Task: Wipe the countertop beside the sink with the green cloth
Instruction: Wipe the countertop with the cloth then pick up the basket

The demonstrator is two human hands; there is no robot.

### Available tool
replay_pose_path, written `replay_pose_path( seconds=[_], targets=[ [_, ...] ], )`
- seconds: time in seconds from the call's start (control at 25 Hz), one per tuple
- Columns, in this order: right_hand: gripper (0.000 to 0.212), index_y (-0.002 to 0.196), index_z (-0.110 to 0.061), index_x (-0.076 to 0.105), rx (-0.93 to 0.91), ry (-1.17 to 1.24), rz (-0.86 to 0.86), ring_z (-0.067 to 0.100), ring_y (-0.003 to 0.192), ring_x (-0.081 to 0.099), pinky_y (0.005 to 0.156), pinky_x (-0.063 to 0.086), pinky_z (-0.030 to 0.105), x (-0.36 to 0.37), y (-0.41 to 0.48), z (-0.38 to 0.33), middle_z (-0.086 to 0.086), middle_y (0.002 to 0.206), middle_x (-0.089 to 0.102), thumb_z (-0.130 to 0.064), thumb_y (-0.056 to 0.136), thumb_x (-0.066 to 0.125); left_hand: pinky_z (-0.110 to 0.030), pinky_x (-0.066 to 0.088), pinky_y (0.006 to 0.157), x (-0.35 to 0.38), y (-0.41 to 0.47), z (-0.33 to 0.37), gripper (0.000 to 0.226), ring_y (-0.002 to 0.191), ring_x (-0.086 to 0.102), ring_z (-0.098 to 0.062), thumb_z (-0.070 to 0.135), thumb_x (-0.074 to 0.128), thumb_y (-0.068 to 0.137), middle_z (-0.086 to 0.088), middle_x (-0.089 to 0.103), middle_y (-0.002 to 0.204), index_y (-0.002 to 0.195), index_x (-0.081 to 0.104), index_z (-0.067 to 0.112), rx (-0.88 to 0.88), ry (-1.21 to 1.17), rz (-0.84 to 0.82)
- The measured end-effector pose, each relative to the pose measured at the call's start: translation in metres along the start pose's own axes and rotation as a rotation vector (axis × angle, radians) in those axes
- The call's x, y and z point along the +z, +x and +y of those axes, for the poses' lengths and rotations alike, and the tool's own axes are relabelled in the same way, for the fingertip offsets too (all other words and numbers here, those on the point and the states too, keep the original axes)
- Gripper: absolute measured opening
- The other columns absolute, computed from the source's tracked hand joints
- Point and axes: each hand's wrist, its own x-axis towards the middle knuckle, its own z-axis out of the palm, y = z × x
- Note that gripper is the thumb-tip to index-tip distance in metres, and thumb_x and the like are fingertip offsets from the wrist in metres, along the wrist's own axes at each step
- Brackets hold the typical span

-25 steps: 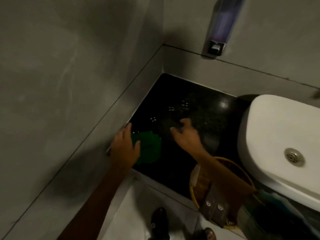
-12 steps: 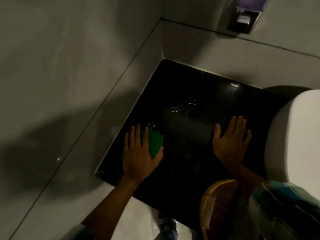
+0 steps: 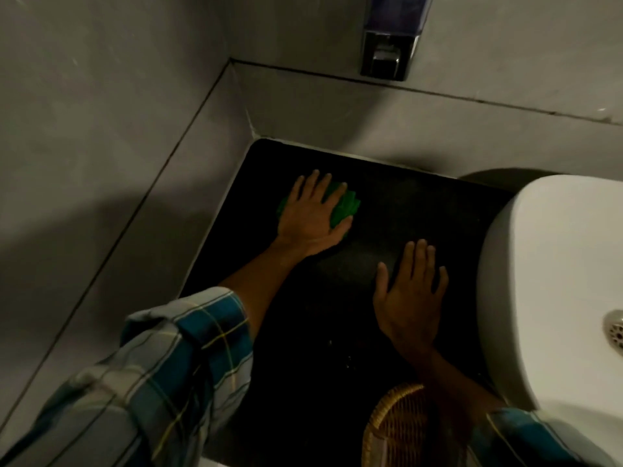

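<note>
Cloth [image 3: 344,207] sits under left hand [image 3: 312,214], far-left part of dark surface [image 3: 421,210], near the wall corner. Left grip: palm flat, fingers spread, pressing the cloth down, not clenched around it. Right hand [image 3: 409,294] flat and empty, near side, just beside sink [image 3: 553,264]. Unwiped surface probably lies right and near of the cloth; left hand does the stroke.

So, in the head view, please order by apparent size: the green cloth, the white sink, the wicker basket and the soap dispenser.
1. white sink
2. wicker basket, cut by the frame edge
3. soap dispenser, also cut off; close to the basket, unsure
4. green cloth, mostly hidden under the left hand
</note>
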Motion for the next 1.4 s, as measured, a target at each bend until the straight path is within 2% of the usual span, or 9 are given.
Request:
replay_pose_path(
  seconds=[0.12,0.2,0.36,0.48,0.8,0.92,1.04,1.2,1.4],
  targets=[
    [0.054,0.141,-0.003,0.041,-0.014,0.027,0.006,0.029,0.142,0.035,0.114,0.024,0.051,-0.004,-0.001,0.001,0.017,0.150,0.042,-0.031,0.096,0.037,-0.046,0.010,0.122,-0.001,-0.016,0.008,0.065,0.149,0.015,-0.026,0.056,0.039,0.087,-0.005,0.029,0.159,0.147,0.032,0.031,0.214,0.013,-0.003],
    [0.052,0.142,-0.003,0.040,-0.022,0.028,-0.002,0.029,0.143,0.033,0.115,0.022,0.051,-0.007,-0.002,0.000,0.017,0.151,0.040,-0.028,0.096,0.036,-0.046,0.012,0.121,0.000,-0.056,0.006,0.063,0.149,0.016,-0.025,0.054,0.042,0.086,-0.004,0.028,0.159,0.145,0.035,0.032,0.259,-0.061,0.030],
    [0.053,0.144,-0.004,0.037,-0.036,0.022,-0.053,0.028,0.145,0.028,0.117,0.019,0.050,-0.012,-0.003,0.000,0.016,0.154,0.036,-0.029,0.098,0.032,-0.045,0.017,0.121,0.008,-0.164,-0.010,0.063,0.149,0.017,-0.024,0.053,0.046,0.085,-0.006,0.028,0.159,0.144,0.036,0.035,0.099,-0.138,0.057],
    [0.052,0.145,-0.003,0.035,-0.042,0.038,-0.070,0.028,0.146,0.026,0.119,0.018,0.049,-0.016,-0.005,0.003,0.016,0.155,0.034,-0.028,0.099,0.032,-0.046,0.022,0.119,0.005,-0.188,-0.045,0.064,0.147,0.024,-0.029,0.051,0.049,0.083,-0.011,0.029,0.158,0.143,0.040,0.030,-0.036,-0.129,0.072],
    [0.056,0.146,-0.004,0.033,-0.029,-0.008,-0.099,0.028,0.147,0.024,0.119,0.016,0.048,-0.014,-0.004,-0.004,0.015,0.156,0.032,-0.031,0.098,0.025,-0.052,0.016,0.119,0.008,-0.055,-0.056,0.066,0.146,0.020,-0.036,0.056,0.030,0.089,-0.018,0.031,0.156,0.146,0.036,0.024,-0.295,-0.052,0.084],
    [0.054,0.147,-0.005,0.031,-0.026,0.017,-0.123,0.026,0.148,0.020,0.119,0.012,0.046,-0.010,0.001,-0.001,0.013,0.157,0.029,-0.028,0.098,0.027,-0.053,0.011,0.120,0.010,0.000,-0.020,0.067,0.147,0.017,-0.035,0.057,0.025,0.088,-0.015,0.028,0.158,0.147,0.031,0.026,-0.191,-0.038,0.029],
    [0.052,0.147,-0.007,0.034,-0.021,0.093,-0.111,0.024,0.147,0.022,0.120,0.010,0.044,-0.010,0.002,0.002,0.011,0.157,0.031,-0.020,0.096,0.034,-0.050,0.010,0.121,0.007,0.003,0.010,0.063,0.147,0.018,-0.031,0.054,0.029,0.090,-0.011,0.030,0.158,0.147,0.032,0.027,-0.068,-0.024,0.023],
    [0.056,0.143,-0.007,0.040,-0.015,0.257,-0.094,0.022,0.146,0.025,0.121,0.012,0.041,-0.011,0.003,0.011,0.010,0.155,0.035,-0.006,0.087,0.042,-0.049,0.016,0.120,0.007,-0.100,0.039,0.059,0.147,0.022,-0.029,0.050,0.038,0.090,-0.008,0.037,0.155,0.144,0.037,0.029,0.089,-0.098,0.053],
    [0.061,0.146,-0.009,0.033,-0.037,0.186,-0.144,0.022,0.148,0.020,0.122,0.009,0.043,-0.010,0.002,0.009,0.010,0.158,0.029,-0.007,0.086,0.044,-0.050,0.012,0.120,0.020,-0.216,0.069,0.056,0.151,0.007,-0.024,0.054,0.031,0.095,-0.004,0.023,0.161,0.148,0.025,0.036,0.167,-0.144,-0.019]
  ],
)
